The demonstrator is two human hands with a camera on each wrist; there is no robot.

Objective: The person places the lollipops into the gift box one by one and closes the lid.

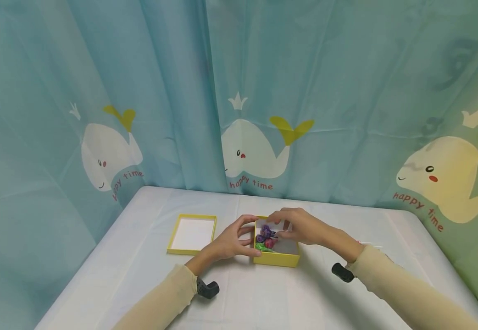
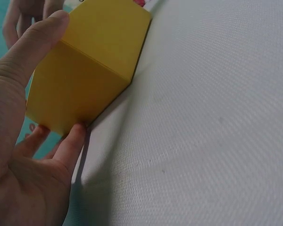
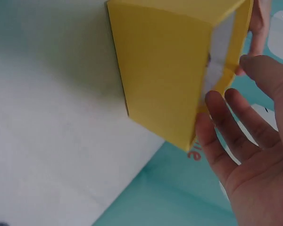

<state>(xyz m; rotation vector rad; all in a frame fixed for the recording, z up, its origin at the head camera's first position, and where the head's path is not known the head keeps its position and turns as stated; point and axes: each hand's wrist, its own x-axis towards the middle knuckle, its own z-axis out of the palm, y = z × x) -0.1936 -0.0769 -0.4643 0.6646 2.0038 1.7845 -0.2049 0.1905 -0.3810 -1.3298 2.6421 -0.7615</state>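
A yellow box (image 1: 276,260) with a pale inside stands uncovered on the table. Small shiny wrapped candies, apparently lollipops, lie in its left part: purple (image 1: 266,231), red (image 1: 269,243) and green (image 1: 261,247). My left hand (image 1: 232,240) grips the box's left side, the thumb at the near corner and the fingers spread along the wall. Over the box's far right part reaches my right hand (image 1: 298,225), fingers bent loosely down and thumb apart. In the right wrist view, the right fingers (image 3: 216,101) are at the rim, with nothing visible between them and the thumb.
To the left lies a shallow yellow lid (image 1: 191,233), white side up. Something thin with a red bit (image 1: 364,243) lies on the table behind the right forearm, too small to make out. A blue curtain (image 1: 330,91) with whales hangs behind the white-covered table (image 1: 239,298).
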